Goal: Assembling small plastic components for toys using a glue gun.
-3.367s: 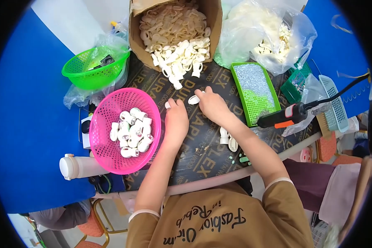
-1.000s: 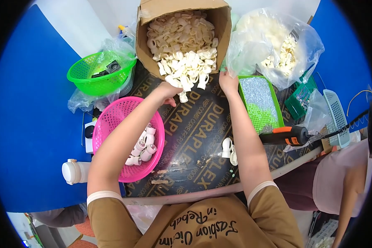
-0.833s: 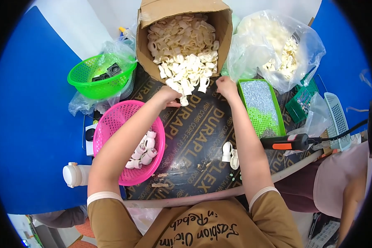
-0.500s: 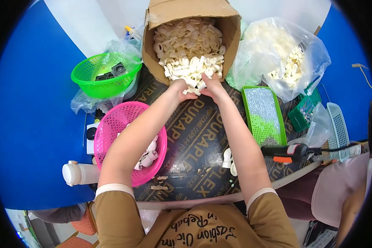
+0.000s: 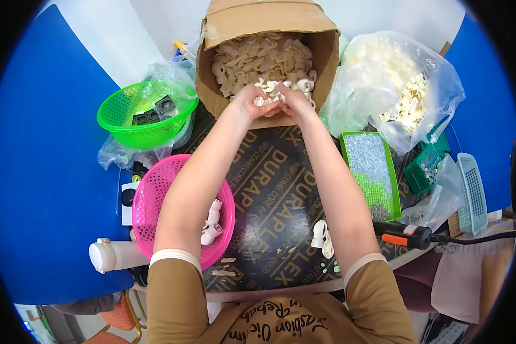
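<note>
A brown cardboard box (image 5: pixel 269 16) lies with its mouth toward me at the far middle of the table. A deep heap of cream-white plastic parts (image 5: pixel 264 57), small and curved, fills much of it. Both of my hands are at the box's lower lip, cupped together palms up. My left hand (image 5: pixel 250 102) curls under a small pile of white plastic parts (image 5: pixel 269 89) from the left. On the right, my right hand (image 5: pixel 293 103) closes round the same pile, its thumb on top. Some fingers are hidden by the parts and by the other hand.
Left stand a pink basket (image 5: pixel 230 221) with white pieces, a green basket (image 5: pixel 112 117) with black parts and a white bottle (image 5: pixel 117 255). Right are a plastic bag (image 5: pixel 364 86) of cream parts, a green tray (image 5: pixel 393 178) and a black-and-orange corded tool (image 5: pixel 404 236). Two white parts (image 5: pixel 320 234) lie near my right forearm.
My hands have moved farther away, up into the box's mouth, with white parts between them. The bright pile at the lip looks smaller. The whole view has shifted slightly.
</note>
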The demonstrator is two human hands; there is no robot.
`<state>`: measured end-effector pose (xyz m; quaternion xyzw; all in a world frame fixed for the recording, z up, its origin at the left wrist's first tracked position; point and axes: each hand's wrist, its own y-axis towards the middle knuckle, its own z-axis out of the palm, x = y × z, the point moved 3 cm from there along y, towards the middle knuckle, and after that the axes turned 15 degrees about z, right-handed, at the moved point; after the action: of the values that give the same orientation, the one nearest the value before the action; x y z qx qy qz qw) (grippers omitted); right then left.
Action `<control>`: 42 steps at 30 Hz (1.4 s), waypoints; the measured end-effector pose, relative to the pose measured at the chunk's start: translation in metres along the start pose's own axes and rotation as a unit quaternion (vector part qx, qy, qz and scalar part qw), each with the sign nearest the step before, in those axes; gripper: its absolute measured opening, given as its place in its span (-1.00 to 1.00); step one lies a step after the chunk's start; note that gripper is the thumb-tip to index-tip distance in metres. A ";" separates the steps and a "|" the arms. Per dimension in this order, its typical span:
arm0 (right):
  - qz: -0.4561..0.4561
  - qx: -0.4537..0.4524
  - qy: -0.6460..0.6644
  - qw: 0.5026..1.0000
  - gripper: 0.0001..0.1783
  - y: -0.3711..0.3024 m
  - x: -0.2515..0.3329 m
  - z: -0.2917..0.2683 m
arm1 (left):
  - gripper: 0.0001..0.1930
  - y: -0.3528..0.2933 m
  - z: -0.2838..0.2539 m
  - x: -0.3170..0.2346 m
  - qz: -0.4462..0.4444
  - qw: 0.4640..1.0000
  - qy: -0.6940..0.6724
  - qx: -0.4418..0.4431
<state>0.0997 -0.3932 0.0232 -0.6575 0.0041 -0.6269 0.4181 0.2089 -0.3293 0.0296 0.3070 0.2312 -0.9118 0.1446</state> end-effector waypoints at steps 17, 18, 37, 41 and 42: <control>-0.306 -0.231 0.050 0.922 -0.81 -0.037 -0.020 -0.032 | -0.66 0.034 0.054 -0.059 0.138 0.986 -0.086 -0.039; -0.357 -0.298 0.024 0.885 -0.81 -0.042 -0.031 -0.041 | -0.66 0.036 0.053 -0.055 0.127 0.984 -0.112 -0.056; -0.404 -0.171 -0.563 0.700 -0.57 -0.040 -0.081 0.037 | -0.65 0.000 -0.001 -0.036 0.094 0.909 0.407 -0.003; -0.403 -0.208 -0.512 0.730 -0.65 -0.018 -0.065 0.032 | -0.51 -0.021 -0.004 -0.033 0.115 0.845 0.522 0.031; -0.385 -0.202 -0.493 0.754 -0.64 -0.016 -0.064 0.030 | -0.46 -0.027 -0.002 -0.032 0.110 0.820 0.558 0.065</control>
<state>0.1024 -0.3324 -0.0164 -0.8903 -0.3297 -0.3087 -0.0573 0.2231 -0.3012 0.0573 0.7956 0.1773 -0.5750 0.0699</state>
